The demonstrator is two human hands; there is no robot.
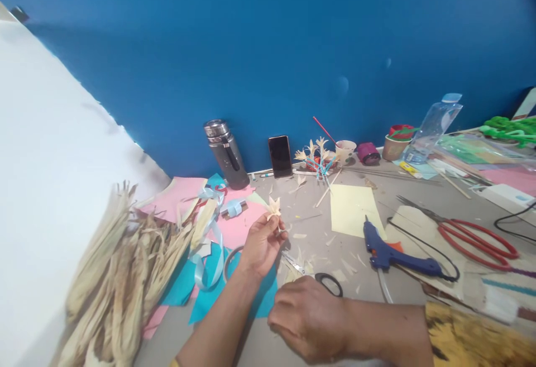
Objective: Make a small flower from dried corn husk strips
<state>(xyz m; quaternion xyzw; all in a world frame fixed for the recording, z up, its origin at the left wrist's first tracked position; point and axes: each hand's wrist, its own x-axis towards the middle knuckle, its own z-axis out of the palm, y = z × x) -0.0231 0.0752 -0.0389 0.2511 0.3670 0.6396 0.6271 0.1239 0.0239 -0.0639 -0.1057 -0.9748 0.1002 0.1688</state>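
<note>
Upright between the thumb and fingers of my left hand [260, 247] is a small pale flower [274, 206], seemingly made of dried corn husk. My right hand [310, 317] is closed on the near side of the table, its knuckles towards me; whatever its fingers hold is hidden. Just beyond it lie small scissors [329, 285] with a black handle, their blades pointing towards my left hand. Husk scraps [347, 266] are scattered around them. Similar husk flowers [320, 152] with light blue stems stand together at the back.
Dried corn husks [121, 289] pile up at left beside light blue ribbon [218, 269] and coloured paper. A flask [228, 157] and phone [280, 156] stand by the wall. At right lie a blue glue gun [389, 256], yellow paper [354, 205] and large red-handled scissors [481, 241], near a plastic bottle [431, 129].
</note>
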